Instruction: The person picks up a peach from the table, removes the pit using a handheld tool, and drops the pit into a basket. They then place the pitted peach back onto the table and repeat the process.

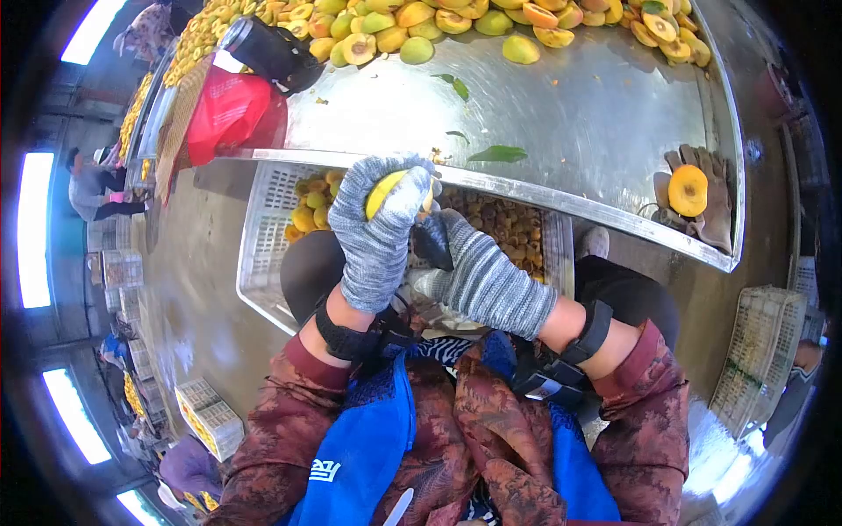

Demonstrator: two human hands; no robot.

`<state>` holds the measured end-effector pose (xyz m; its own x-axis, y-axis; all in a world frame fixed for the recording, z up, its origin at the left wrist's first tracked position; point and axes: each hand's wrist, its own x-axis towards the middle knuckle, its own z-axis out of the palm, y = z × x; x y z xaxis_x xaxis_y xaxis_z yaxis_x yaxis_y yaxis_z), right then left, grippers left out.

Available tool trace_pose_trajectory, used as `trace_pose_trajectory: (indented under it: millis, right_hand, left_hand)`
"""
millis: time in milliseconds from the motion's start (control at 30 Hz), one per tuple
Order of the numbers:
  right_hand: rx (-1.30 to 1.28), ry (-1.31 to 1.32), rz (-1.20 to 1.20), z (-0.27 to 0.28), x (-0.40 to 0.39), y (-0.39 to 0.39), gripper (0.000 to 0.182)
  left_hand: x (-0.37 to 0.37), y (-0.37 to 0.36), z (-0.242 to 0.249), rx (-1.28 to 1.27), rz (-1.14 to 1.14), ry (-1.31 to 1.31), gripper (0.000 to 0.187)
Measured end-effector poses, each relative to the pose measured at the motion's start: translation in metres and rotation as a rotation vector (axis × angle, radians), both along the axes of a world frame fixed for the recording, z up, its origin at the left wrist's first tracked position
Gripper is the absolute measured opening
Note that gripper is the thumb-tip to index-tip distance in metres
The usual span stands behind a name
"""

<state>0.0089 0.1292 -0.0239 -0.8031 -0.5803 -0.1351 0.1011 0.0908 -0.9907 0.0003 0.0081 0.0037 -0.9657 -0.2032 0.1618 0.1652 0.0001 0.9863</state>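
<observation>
My left hand [379, 230], in a grey knitted glove, is closed around a yellow peach [382, 195] above the near edge of the metal table. My right hand [493, 273], gloved alike, grips a tool with a black handle [431, 242]. The tool's working end is hidden at the peach, behind the left fingers. Both hands are close together over white plastic crates; peaches [316, 203] lie in the left crate [260, 230], and brownish pits or scraps [517, 230] fill the one to the right.
Halved peaches [421, 24] are heaped along the far side of the metal table [386, 114]. A black bottle [270, 54] and a red bag [230, 107] lie at its left. Brown gloves [715, 197] with a peach half are at the right corner. Other people work at far left.
</observation>
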Motion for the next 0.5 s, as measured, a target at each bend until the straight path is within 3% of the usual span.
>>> trace_pose_trajectory:
  millis: [100,200,233,300,333,500]
  right_hand:
    - [-0.038,0.110,-0.044,-0.005,0.002,-0.001,0.062]
    - [0.299,-0.119,0.083,0.026,-0.009,0.006,0.062]
    - [0.295,-0.126,0.076,0.021,-0.007,0.005,0.062]
    - [0.039,0.010,0.030,-0.003,-0.002,0.001,0.062]
    - [-0.069,0.049,0.008,-0.013,-0.003,-0.004,0.062]
    - [-0.038,0.023,-0.061,-0.004,-0.001,0.001,0.062]
  left_hand:
    - [0.000,0.001,-0.003,0.015,0.019,-0.059,0.016]
    - [-0.004,-0.004,-0.012,0.100,-0.050,-0.154,0.023]
    - [-0.003,-0.004,-0.011,0.095,-0.058,-0.160,0.023]
    - [-0.004,-0.001,-0.009,0.241,-0.026,-0.191,0.019]
    - [-0.004,0.002,-0.007,0.154,0.010,-0.129,0.018]
    - [-0.005,0.009,-0.007,0.022,0.033,-0.031,0.017]
